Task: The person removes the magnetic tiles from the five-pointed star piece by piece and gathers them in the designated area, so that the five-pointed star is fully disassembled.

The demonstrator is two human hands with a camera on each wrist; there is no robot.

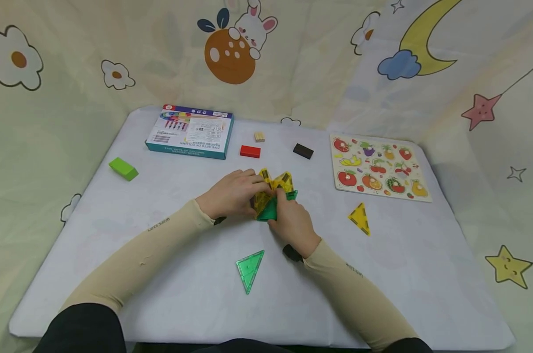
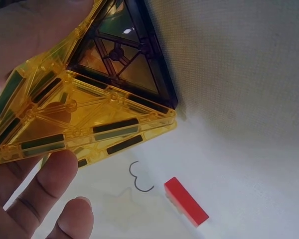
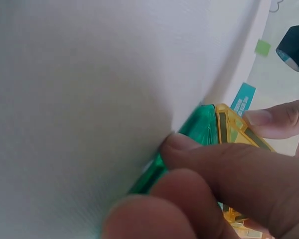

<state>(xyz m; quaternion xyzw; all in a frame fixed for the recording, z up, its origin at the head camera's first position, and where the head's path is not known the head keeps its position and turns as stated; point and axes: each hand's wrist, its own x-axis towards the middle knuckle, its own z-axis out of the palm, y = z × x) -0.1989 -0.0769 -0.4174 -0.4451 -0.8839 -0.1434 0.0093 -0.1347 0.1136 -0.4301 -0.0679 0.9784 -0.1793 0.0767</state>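
Note:
At the middle of the table, both hands work on a small cluster of see-through triangular magnetic tiles. My left hand (image 1: 234,193) grips the yellow magnetic tiles (image 2: 89,112), thumb above and fingertips below; a dark-looking tile (image 2: 132,50) joins them at an angle. From the near right side, my right hand (image 1: 295,224) pinches the green magnetic tile (image 3: 203,124), which lies against the yellow ones. Fingers cover part of the cluster in the head view. A loose green triangle tile (image 1: 250,271) lies nearer the body, and a loose yellow triangle tile (image 1: 360,219) lies to the right.
Behind the hands are a red block (image 1: 250,151), a small pale wooden block (image 1: 259,137) and a black block (image 1: 303,151). A flat box (image 1: 191,131) stands back left, with a green block (image 1: 123,168) beyond it. A fruit puzzle board (image 1: 381,167) lies right.

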